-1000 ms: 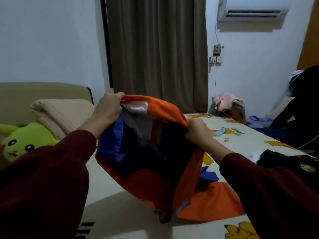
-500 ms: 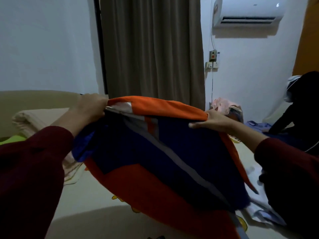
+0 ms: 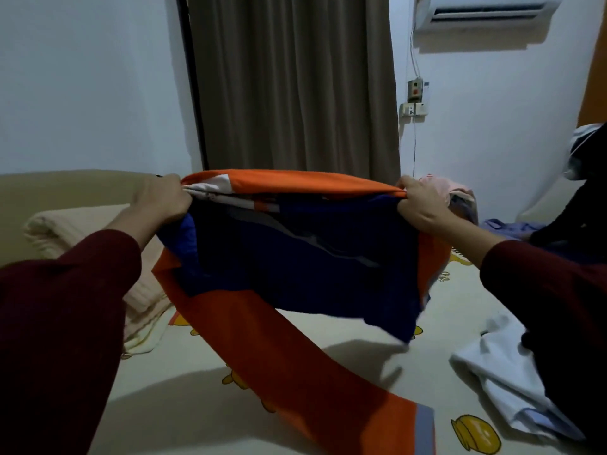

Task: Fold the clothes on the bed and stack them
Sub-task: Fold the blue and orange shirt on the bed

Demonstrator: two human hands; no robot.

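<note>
We hold an orange and navy garment [image 3: 295, 254] stretched out above the bed [image 3: 184, 402], its top edge pulled taut between our two hands. Our left hand [image 3: 161, 200] is curled into a fist around the left end of that edge, and our right hand [image 3: 422, 205] grips the right end with fingers and thumb bunched round the fabric. The navy part hangs down in the middle, clear of the sheet, while a long orange panel with a grey band at its end trails toward the near side and rests on the bed. A folded beige blanket [image 3: 98, 244] lies at the left, and white clothing [image 3: 499, 379] lies crumpled at the near right. A brown curtain [image 3: 292, 80] hangs on the far wall.
</note>
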